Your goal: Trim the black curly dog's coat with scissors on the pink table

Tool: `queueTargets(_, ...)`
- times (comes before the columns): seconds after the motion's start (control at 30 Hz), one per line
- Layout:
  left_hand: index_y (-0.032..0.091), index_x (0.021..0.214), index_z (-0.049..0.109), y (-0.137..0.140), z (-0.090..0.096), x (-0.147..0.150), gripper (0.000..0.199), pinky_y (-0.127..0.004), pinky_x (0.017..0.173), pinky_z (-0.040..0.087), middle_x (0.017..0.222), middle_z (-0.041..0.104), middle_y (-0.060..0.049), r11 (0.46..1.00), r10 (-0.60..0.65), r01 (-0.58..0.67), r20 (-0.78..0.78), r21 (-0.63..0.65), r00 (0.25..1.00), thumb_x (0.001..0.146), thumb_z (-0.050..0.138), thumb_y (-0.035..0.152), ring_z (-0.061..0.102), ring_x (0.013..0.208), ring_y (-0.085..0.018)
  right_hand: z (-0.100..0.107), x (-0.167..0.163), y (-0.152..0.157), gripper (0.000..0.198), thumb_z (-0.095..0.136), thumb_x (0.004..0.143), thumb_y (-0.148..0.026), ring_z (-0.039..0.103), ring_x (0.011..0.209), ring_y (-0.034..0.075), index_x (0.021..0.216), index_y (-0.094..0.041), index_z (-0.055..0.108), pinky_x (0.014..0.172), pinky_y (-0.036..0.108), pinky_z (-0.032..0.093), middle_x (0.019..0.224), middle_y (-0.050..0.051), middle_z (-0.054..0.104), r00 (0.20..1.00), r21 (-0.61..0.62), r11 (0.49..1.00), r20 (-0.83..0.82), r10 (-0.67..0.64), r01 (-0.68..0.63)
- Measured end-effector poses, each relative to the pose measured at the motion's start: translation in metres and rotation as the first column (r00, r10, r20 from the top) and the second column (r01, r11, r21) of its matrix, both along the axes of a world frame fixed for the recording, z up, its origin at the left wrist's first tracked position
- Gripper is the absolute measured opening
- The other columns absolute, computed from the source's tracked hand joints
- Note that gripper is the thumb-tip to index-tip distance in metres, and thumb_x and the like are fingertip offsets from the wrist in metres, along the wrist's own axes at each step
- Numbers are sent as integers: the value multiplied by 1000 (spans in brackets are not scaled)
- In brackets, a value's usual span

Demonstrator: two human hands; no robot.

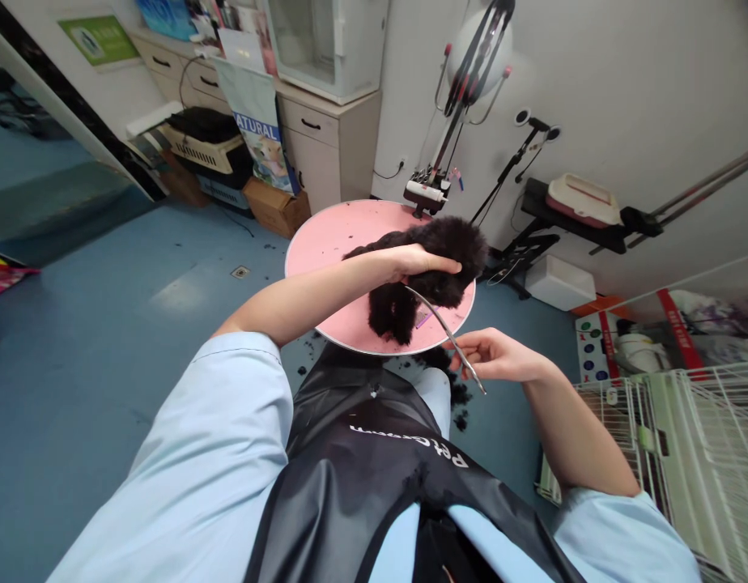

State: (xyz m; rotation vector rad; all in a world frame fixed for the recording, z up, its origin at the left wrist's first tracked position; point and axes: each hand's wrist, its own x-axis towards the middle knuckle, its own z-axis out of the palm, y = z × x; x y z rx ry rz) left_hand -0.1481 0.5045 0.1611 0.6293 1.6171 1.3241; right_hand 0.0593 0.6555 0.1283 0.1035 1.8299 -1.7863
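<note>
Left hand [419, 261] on the black dog [440, 236], thumb out, other fingers buried, can't tell grip; right hand [499, 355] half curled, pinching a long curved metal tool [443, 321], far tip by the fur. Dog's on the round pink counter [319, 243], purple comb [423, 317] beside it. Beyond: fur clumps [461, 397] on blue floor [167, 340], post-mounted holder [439, 204] with white bottle [426, 192], cardboard box [277, 210] near pet carrier [213, 154].

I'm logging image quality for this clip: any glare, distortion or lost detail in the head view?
Head view: apparent wide-angle distortion, with the cabinet leaning; a pale glare patch on the blue floor; the black-furred animal so dark that little detail shows; the scissors outlined clearly.
</note>
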Motion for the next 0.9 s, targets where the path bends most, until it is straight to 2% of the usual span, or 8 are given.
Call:
queueTargets(0.2, 13, 104, 67, 2, 5, 9, 51, -33, 77, 57, 100, 71, -12, 999, 46, -46, 28, -7, 999, 61, 79, 38, 69, 85, -23, -12, 6, -9, 61, 81, 69, -30, 68, 76, 13, 123, -12, 58, 72, 23, 57, 96, 10, 70, 999, -45, 999, -40, -27, 26)
queueTargets(0.43, 13, 108, 63, 4, 12, 14, 54, -36, 78, 58, 108, 69, -14, 994, 107, -106, 47, -20, 993, 63, 79, 37, 69, 89, -25, -28, 11, -17, 59, 78, 71, -31, 67, 78, 13, 123, -12, 55, 72, 24, 56, 96, 8, 69, 990, -39, 999, -135, -39, 34)
queueTargets(0.57, 14, 108, 61, 5, 16, 13, 59, -38, 78, 59, 111, 68, -14, 991, 123, -120, 59, -56, 991, 60, 80, 42, 68, 95, -27, -60, 19, -47, 39, 73, 75, -33, 67, 81, 15, 107, -15, 60, 73, 27, 56, 98, 8, 68, 959, 34, 996, -274, -67, 79)
queueTargets(0.63, 15, 108, 61, 5, 17, 13, 61, -38, 77, 59, 109, 69, -14, 989, 125, -119, 71, -89, 990, 59, 81, 44, 68, 95, -28, -86, 17, -77, 33, 73, 75, -34, 67, 87, 18, 99, -18, 58, 81, 32, 55, 101, 9, 66, 909, -24, 976, -358, -212, 218)
queueTargets(0.7, 16, 109, 60, 5, 16, 12, 62, -37, 77, 60, 105, 70, -14, 988, 121, -112, 83, -108, 989, 57, 82, 42, 69, 93, -27, -109, 5, -112, 34, 75, 72, -35, 67, 90, 19, 94, -21, 52, 85, 37, 54, 99, 7, 65, 786, -200, 870, -371, -494, 452)
queueTargets(0.77, 17, 108, 61, 7, 13, 11, 64, -37, 76, 60, 102, 71, -12, 985, 131, -121, 78, -121, 988, 54, 84, 40, 70, 91, -27, -120, -15, -144, 46, 79, 65, -34, 67, 93, 20, 91, -24, 44, 89, 42, 53, 103, 6, 65, 633, -412, 693, -294, -716, 591)
queueTargets(0.83, 16, 106, 62, 10, 8, 11, 64, -37, 76, 60, 100, 71, -12, 979, 159, -149, 60, -140, 986, 51, 86, 39, 70, 88, -27, -115, -38, -166, 48, 78, 65, -33, 67, 95, 19, 91, -25, 39, 94, 46, 51, 101, 4, 66, 496, -566, 523, -218, -841, 637)
queueTargets(0.9, 15, 103, 63, 13, 3, 14, 61, -38, 76, 60, 97, 72, -13, 976, 178, -170, 46, -136, 983, 51, 86, 39, 70, 86, -27, -100, -57, -177, 45, 76, 67, -31, 67, 94, 18, 91, -25, 39, 96, 46, 49, 97, 2, 66, 389, -653, 403, -176, -904, 641)
